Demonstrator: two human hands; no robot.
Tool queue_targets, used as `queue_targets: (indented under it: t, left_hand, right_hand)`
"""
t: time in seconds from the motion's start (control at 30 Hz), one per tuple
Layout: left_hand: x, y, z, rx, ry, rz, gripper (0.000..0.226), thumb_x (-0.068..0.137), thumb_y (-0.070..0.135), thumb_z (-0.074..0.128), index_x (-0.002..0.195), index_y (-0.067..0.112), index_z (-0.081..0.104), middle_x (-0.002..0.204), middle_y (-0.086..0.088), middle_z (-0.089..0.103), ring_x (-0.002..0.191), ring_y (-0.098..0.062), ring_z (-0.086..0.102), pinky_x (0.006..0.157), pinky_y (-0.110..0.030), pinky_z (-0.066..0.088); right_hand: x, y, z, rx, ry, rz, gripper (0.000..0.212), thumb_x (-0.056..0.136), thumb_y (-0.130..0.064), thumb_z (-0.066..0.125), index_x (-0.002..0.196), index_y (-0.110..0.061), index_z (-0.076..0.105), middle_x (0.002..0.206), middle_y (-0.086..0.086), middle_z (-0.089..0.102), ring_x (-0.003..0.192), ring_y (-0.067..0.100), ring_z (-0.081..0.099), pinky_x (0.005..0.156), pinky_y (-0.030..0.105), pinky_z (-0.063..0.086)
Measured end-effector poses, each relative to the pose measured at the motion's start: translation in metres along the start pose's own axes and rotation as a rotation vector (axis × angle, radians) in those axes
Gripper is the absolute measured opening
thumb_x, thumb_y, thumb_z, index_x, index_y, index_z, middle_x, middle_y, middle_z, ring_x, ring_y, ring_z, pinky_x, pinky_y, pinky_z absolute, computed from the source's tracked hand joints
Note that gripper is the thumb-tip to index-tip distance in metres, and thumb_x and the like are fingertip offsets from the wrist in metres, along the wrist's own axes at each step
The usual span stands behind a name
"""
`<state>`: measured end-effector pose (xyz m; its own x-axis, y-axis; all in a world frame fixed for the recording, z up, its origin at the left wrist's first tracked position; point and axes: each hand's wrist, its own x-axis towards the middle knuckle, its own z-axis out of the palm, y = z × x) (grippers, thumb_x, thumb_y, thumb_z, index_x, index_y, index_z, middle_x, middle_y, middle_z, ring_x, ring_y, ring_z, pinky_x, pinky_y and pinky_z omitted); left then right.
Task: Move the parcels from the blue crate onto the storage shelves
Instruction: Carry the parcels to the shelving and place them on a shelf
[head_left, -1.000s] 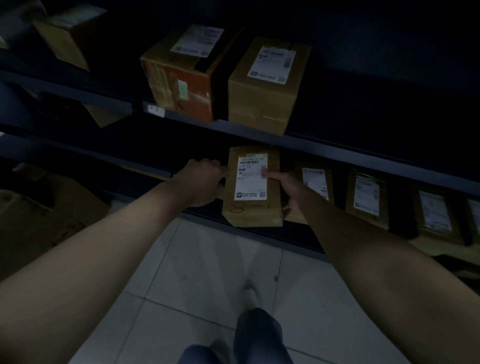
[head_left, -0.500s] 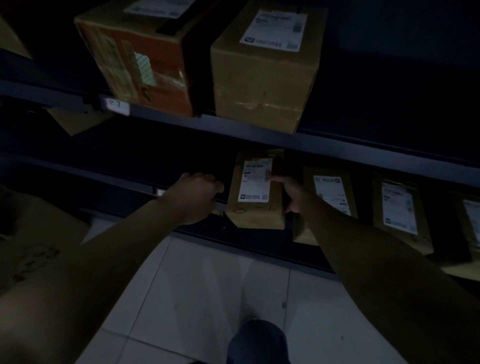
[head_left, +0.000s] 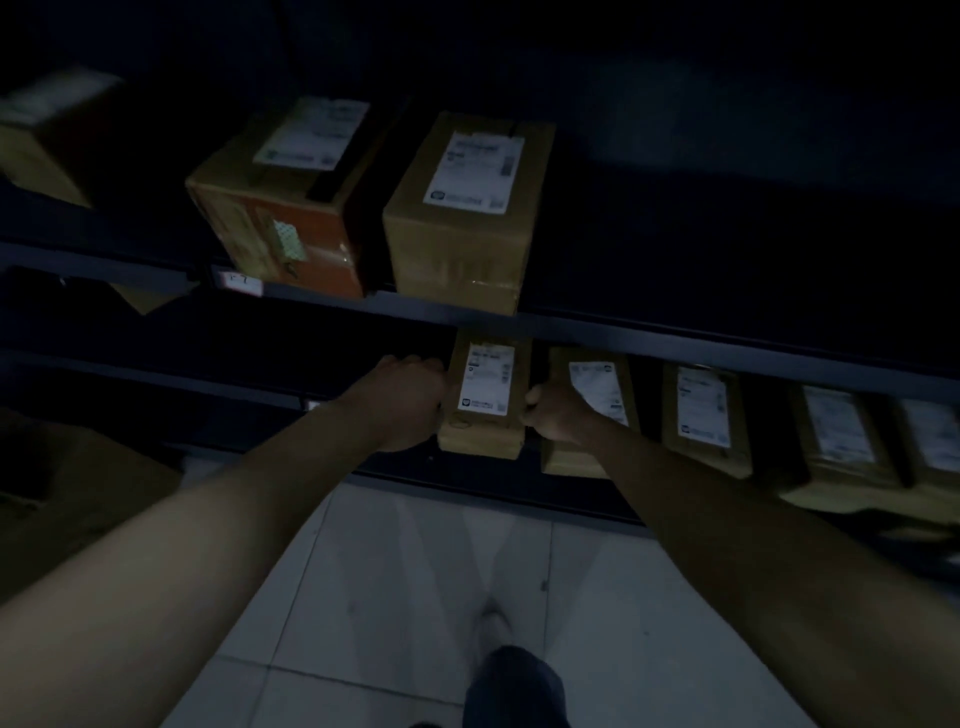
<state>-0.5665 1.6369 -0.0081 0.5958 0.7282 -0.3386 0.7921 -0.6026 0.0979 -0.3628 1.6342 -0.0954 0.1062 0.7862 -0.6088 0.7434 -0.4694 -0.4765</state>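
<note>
A slim brown parcel (head_left: 485, 400) with a white label stands on the lower shelf (head_left: 467, 475), partly under the edge of the shelf above. My left hand (head_left: 408, 402) is closed against its left side and my right hand (head_left: 550, 418) grips its right side. The parcel sits at the left end of a row of similar labelled parcels (head_left: 595, 410). The scene is very dark. The blue crate is out of view.
On the upper shelf (head_left: 649, 335) sit an orange-sided box (head_left: 291, 197) and a brown box (head_left: 465, 208), plus another box (head_left: 47, 135) at far left. Cardboard (head_left: 78, 493) lies low at the left. Pale floor tiles (head_left: 431, 582) and my leg (head_left: 514, 686) are below.
The parcel has gone deeper onto the lower shelf, its top now under the upper shelf edge. Both hands followed it in, and my view has tilted.
</note>
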Motion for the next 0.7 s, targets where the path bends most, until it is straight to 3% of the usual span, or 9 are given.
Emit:
queue_targets:
  t: [0.13,0.23,0.3,0.4,0.5,0.7]
  left_hand:
    - [-0.026,0.034,-0.054,-0.002,0.041,0.125,0.032,0.098,0.020,0.045,0.128,0.013,0.053,0.126,-0.011,0.054,0.106,-0.023,0.052,0.072,-0.023,0.030]
    - [-0.047,0.068,-0.102,0.023,0.046,0.199,0.027,0.097,0.019,0.044,0.122,0.016,0.055,0.119,-0.008,0.056,0.103,-0.022,0.053,0.082,-0.026,0.040]
    - [-0.061,0.098,-0.135,0.098,0.066,0.235,0.029,0.096,0.022,0.043,0.124,0.019,0.051,0.119,-0.005,0.052,0.102,-0.023,0.051,0.084,-0.031,0.042]
    - [-0.079,0.149,-0.179,0.204,0.174,0.346,0.037,0.094,0.023,0.046,0.130,0.019,0.049,0.120,-0.008,0.052,0.107,-0.027,0.050,0.086,-0.036,0.041]
    - [-0.094,0.208,-0.214,0.352,0.362,0.477,0.039,0.092,0.030,0.048,0.130,0.021,0.048,0.121,-0.007,0.054,0.110,-0.028,0.051,0.089,-0.042,0.040]
    - [-0.142,0.344,-0.263,0.367,0.637,0.727,0.035,0.092,0.030,0.048,0.125,0.018,0.052,0.115,-0.008,0.057,0.104,-0.030,0.054,0.083,-0.042,0.040]
  right_hand:
    - [-0.089,-0.015,-0.039,-0.235,0.032,-0.096,0.037,0.100,-0.018,0.048,0.131,0.001,0.050,0.126,0.014,0.056,0.119,0.031,0.053,0.095,0.034,0.046]
    - [-0.162,-0.029,-0.083,-0.418,0.184,-0.087,0.032,0.099,-0.019,0.048,0.125,-0.002,0.057,0.118,0.010,0.061,0.104,0.027,0.060,0.077,0.032,0.051]
    - [-0.217,-0.035,-0.114,-0.525,0.331,-0.032,0.030,0.097,-0.017,0.049,0.125,-0.009,0.055,0.115,0.010,0.062,0.091,0.024,0.059,0.063,0.028,0.046]
    - [-0.300,-0.030,-0.150,-0.619,0.572,0.022,0.028,0.091,-0.011,0.052,0.119,-0.011,0.055,0.114,0.013,0.061,0.099,0.031,0.057,0.070,0.033,0.038]
    - [-0.382,-0.010,-0.173,-0.696,0.811,0.087,0.027,0.092,-0.019,0.053,0.117,-0.010,0.055,0.115,0.014,0.060,0.108,0.033,0.054,0.079,0.039,0.039]
    - [-0.532,0.048,-0.193,-0.717,1.079,0.319,0.032,0.092,-0.024,0.055,0.122,-0.012,0.052,0.120,0.013,0.058,0.114,0.034,0.051,0.092,0.041,0.039]
